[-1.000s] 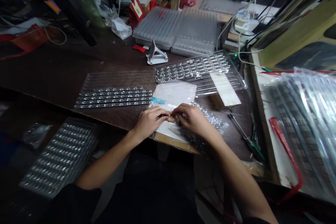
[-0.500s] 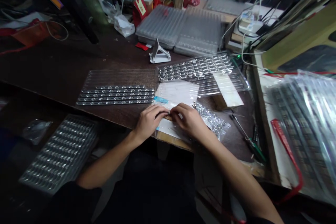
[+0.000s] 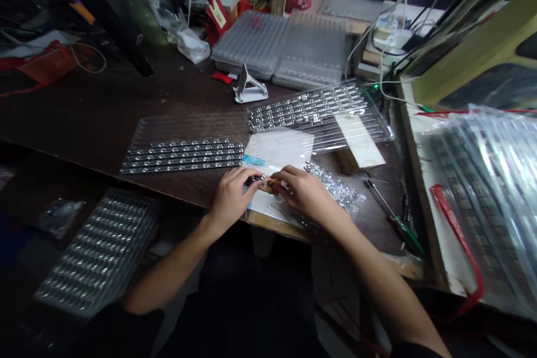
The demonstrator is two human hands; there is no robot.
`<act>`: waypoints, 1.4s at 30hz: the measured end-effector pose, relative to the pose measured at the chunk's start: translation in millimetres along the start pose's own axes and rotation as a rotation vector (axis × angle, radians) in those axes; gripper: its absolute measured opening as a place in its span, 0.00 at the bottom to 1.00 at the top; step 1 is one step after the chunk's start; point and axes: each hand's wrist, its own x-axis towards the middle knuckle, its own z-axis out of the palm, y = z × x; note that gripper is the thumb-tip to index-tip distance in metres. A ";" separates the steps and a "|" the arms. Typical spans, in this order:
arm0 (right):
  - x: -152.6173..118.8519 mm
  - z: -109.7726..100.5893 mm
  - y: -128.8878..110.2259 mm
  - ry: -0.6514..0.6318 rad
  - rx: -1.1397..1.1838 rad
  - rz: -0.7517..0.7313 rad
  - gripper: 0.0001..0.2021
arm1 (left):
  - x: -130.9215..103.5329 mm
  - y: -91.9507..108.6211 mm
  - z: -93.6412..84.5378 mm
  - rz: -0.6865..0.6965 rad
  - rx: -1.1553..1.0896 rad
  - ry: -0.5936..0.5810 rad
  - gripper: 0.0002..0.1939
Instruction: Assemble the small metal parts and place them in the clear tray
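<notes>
My left hand [image 3: 231,194] is closed, thumb and fingers pinched on a small dark metal part [image 3: 253,179] near the table's front edge. Facing it, my right hand [image 3: 302,192] has its fingertips pinched at a small brownish piece [image 3: 267,184]; what exactly they grip is too small to tell. Under and behind both hands lies white paper [image 3: 283,146] with blue tape [image 3: 254,160]. A bag of small shiny parts [image 3: 340,190] is beside my right hand. A clear tray [image 3: 188,123] with rows of metal strips stands to the left, another tray [image 3: 380,127] behind.
A white stand [image 3: 250,91] and closed clear cases [image 3: 310,47] are at the back. A white-topped block [image 3: 361,140] and a green-handled screwdriver [image 3: 409,236] lie right. Wrapped trays [image 3: 490,190] fill the far right; stacked trays [image 3: 94,251] sit lower left.
My hands have come slightly apart at the fingertips, so the dark part and the brownish piece show more between them. The whole view has shifted slightly.
</notes>
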 end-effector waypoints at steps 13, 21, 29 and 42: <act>-11.4 -12.1 15.9 -0.123 -0.071 0.125 0.05 | 11.8 9.2 27.5 0.034 -0.114 -0.083 0.02; -12.2 -12.7 18.1 -0.033 -0.067 0.115 0.06 | 12.2 8.3 28.9 0.013 -0.039 -0.098 0.02; -0.7 -4.0 15.5 -0.035 -0.070 0.146 0.07 | 9.1 7.7 15.7 -0.044 -0.254 0.113 0.02; 11.9 19.6 2.9 0.109 0.304 -0.065 0.09 | 77.1 -67.5 -52.7 0.004 -0.016 0.125 0.10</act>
